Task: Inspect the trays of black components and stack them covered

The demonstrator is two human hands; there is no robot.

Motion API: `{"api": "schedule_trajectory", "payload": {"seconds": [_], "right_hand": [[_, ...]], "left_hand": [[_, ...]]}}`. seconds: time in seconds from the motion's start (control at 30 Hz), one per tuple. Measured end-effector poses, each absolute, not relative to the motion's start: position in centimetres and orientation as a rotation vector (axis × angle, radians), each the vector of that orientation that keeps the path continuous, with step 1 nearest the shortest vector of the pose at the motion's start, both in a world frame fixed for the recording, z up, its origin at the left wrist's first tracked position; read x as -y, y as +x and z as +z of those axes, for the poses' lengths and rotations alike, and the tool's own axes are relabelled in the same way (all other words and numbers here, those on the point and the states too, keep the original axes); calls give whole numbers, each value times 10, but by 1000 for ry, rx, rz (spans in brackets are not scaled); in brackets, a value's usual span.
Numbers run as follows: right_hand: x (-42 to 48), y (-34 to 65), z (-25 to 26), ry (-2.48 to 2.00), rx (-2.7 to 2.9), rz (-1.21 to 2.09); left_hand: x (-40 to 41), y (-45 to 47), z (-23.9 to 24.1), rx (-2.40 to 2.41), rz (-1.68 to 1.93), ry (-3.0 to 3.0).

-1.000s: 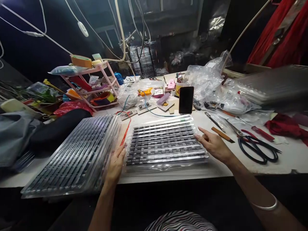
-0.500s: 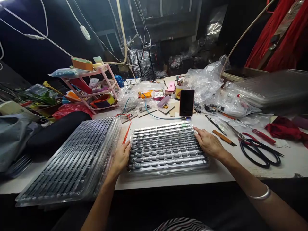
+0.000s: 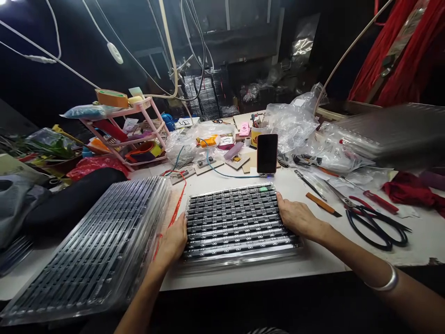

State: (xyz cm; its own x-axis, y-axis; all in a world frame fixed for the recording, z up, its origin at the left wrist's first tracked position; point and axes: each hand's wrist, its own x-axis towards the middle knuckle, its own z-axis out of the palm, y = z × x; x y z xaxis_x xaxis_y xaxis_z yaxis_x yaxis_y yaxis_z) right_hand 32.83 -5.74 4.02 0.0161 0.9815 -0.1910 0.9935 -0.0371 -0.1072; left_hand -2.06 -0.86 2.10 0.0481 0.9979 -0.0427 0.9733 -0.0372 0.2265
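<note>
A clear plastic tray [image 3: 232,222] filled with rows of black strips, which look like circuit boards, is in front of me at the table's front. A small green mark [image 3: 263,189] shows near its far right corner. My left hand [image 3: 175,239] is closed on the tray's left edge, its fingertips partly hidden. On the opposite edge, my right hand [image 3: 299,217] grips with the thumb on top and the other fingers partly out of sight. Left of my left hand lies a stack of similar filled trays [image 3: 86,246], overhanging the table's front edge.
A phone [image 3: 267,154] stands upright behind the tray. Large scissors [image 3: 375,222], a wooden-handled blade [image 3: 323,204] and a red screwdriver [image 3: 380,202] lie to the right. A pink rack [image 3: 128,130] is at back left; plastic bags [image 3: 290,125] are heaped at back right.
The view has shifted slightly, so the table appears lower. Glare on the tray's strips has lessened, and the green mark shows more clearly. Both hands keep their places on the tray's sides.
</note>
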Motion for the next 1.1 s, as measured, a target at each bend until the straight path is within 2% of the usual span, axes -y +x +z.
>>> {"api": "schedule_trajectory", "payload": {"seconds": [0.2, 0.33, 0.53, 0.67, 1.1], "right_hand": [[55, 350, 46, 2319, -2271, -345], [19, 377, 47, 2582, -2356, -315], [-66, 373, 42, 3230, -2053, -281], [-102, 345, 40, 3508, -1809, -294], [-110, 322, 33, 3600, -1729, -52]], "left_hand": [[3, -16, 44, -2083, 98, 2248], [5, 10, 45, -2134, 124, 2375], [7, 25, 22, -2178, 166, 2452], [7, 22, 22, -2165, 176, 2448], [11, 23, 22, -2130, 270, 2388]]}}
